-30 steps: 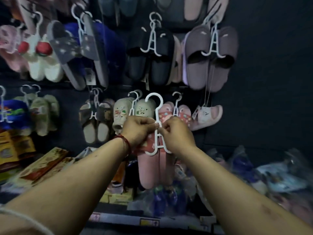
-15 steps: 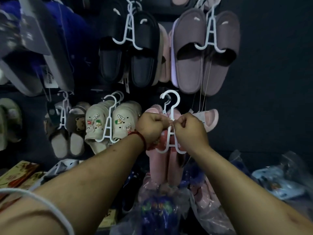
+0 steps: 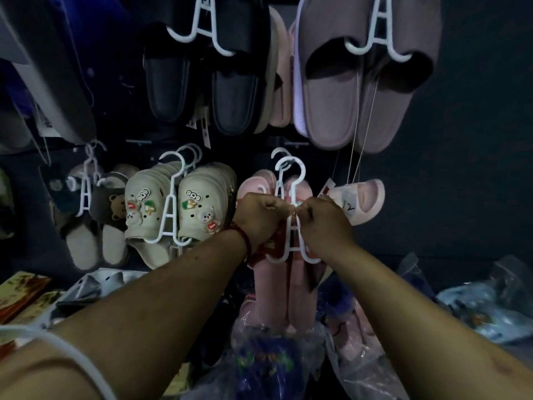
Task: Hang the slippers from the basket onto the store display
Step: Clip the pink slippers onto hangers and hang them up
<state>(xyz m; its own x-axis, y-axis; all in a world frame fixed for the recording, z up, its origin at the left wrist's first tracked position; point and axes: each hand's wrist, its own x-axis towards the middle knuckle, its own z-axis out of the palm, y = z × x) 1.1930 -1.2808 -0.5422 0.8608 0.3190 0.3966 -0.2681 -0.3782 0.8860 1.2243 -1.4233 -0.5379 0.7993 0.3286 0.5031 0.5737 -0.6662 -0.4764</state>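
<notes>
Dark display wall (image 3: 461,140) fills the view, hung with paired footwear on white hangers; plastic-wrapped goods (image 3: 268,365) lie heaped along the bottom edge, below the forearms; upper row, right: mauve slippers (image 3: 340,105), toes down, with thin tag strings trailing beneath; upper row, centre: black slippers (image 3: 202,90), likewise toes down; lower row, left of centre: beige clogs (image 3: 173,215) bearing small charms, several pairs stacked on one peg; just right of these, the pink slippers (image 3: 284,295) under handling hang vertically in front of another pink pair on the wall, their lower ends reaching the wrapped goods; left hand (image 3: 261,215) and right hand (image 3: 323,223) meet at the upper stem of the white hanger (image 3: 293,249) that carries this pair, both clenched, fingers curled and pinching the stem just below its hook; the hook stands at peg height on the lower row, but whether it is seated on the peg cannot be told; a single pink slipper (image 3: 363,200) with a marked tag hangs just right of the right hand; a red bracelet (image 3: 245,241) circles the left wrist.
</notes>
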